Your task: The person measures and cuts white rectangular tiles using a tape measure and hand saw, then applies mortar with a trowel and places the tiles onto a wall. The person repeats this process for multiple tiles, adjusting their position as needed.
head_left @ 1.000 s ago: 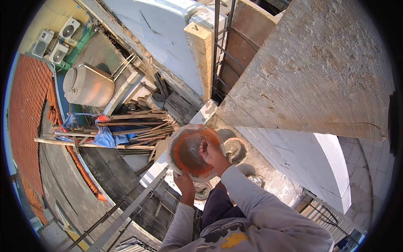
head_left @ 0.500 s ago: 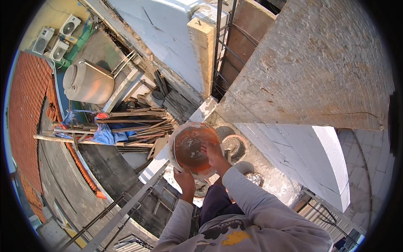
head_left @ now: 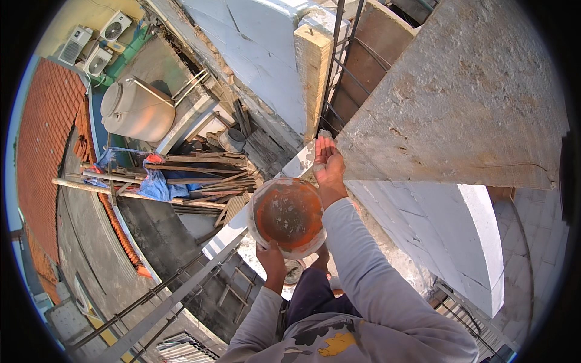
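One orange bowl in our grip, smeared grey inside.
Our left hand clamps fingers on its near rim; our right hand, fingers apart, touches the concrete wall.

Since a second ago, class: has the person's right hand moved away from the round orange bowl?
Yes. The right hand has left the round orange bowl and reached up toward the rough grey concrete beam; the left hand grips the rim.
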Tool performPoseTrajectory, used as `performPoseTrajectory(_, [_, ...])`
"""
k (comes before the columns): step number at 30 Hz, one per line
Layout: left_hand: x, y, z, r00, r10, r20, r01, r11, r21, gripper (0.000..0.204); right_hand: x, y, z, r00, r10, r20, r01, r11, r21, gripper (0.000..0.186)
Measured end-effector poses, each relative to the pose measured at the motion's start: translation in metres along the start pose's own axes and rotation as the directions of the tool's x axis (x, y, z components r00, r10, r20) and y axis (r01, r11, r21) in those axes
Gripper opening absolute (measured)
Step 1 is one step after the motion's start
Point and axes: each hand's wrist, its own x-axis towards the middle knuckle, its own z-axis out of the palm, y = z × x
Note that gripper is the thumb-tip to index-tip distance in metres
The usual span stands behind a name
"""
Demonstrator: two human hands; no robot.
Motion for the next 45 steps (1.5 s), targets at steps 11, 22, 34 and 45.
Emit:
performPoseTrajectory(11, [0.0, 0.02, 0.003, 0.996, 0.089, 0.001, -0.089, 0.991, 0.099, 0.026, -0.053, 0.049, -0.166, 0.975, 0.149, -0.162, -0.207, 0.363, -0.908, 0.027])
performPoseTrajectory(22, [0.021, 0.008, -0.004, 0.999, -0.004, -0.051, 0.002, 0.999, -0.043, 0.03, 0.002, 0.015, -0.004, 0.995, 0.075, 0.066, -0.063, 0.984, -0.167, 0.026])
performPoseTrajectory(34, [-0.019, 0.014, -0.013, 0.999, 0.019, -0.038, -0.018, 1.0, 0.025, 0.024, -0.059, -0.022, -0.155, 0.99, 0.14, -0.008, -0.102, 0.676, -0.73, 0.033])
performPoseTrajectory(45, [-0.046, -0.016, 0.003, 0.999, 0.035, 0.01, -0.036, 0.999, 0.026, 0.031, -0.017, 0.02, -0.245, 0.956, 0.291, -0.038, -0.094, 0.181, -0.979, 0.02])
